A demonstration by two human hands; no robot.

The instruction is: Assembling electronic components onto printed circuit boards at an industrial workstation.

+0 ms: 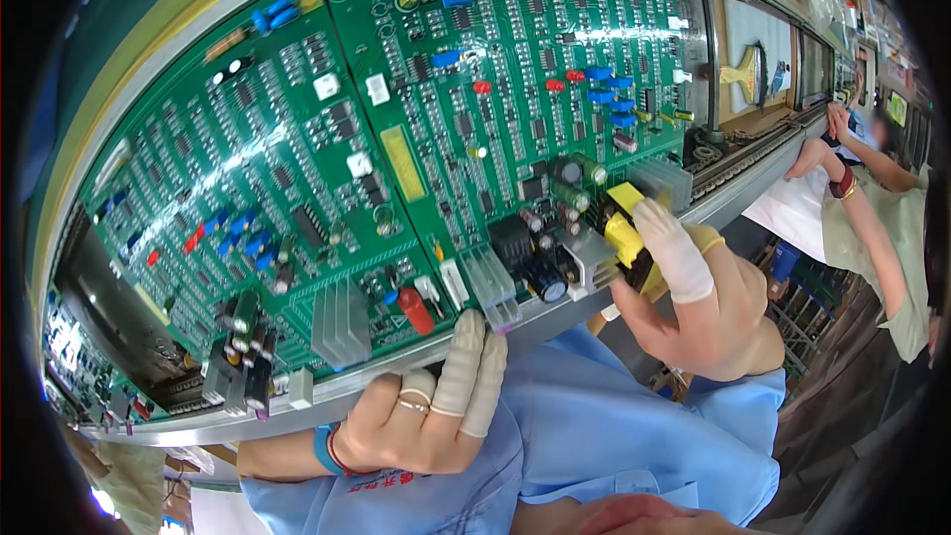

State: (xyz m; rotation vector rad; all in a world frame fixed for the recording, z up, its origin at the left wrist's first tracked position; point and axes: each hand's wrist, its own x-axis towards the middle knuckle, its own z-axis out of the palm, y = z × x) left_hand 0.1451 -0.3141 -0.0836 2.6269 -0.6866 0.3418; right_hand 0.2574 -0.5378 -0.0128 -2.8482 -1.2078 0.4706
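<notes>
Two joined green circuit boards, the left one [213, 173] and the right one [436, 119], lie in a metal conveyor frame before me. My right hand [698, 287] closes on a yellow and black transformer [624, 228] at the right board's near edge, beside a finned heatsink [666, 183]. White finger cots cover its upper fingers. My left hand [431, 406] rests at the near rail, two cot-covered fingers stretched out with their tips by a silver heatsink [488, 282]; its other fingers are bent, and its thumb is hidden.
The metal rail [347, 401] runs along the near side. Another heatsink [340, 322] and a red capacitor [414, 312] stand near the left board's edge. More boards [84, 376] sit at the far left. A co-worker's arms [862, 198] reach the line at the right.
</notes>
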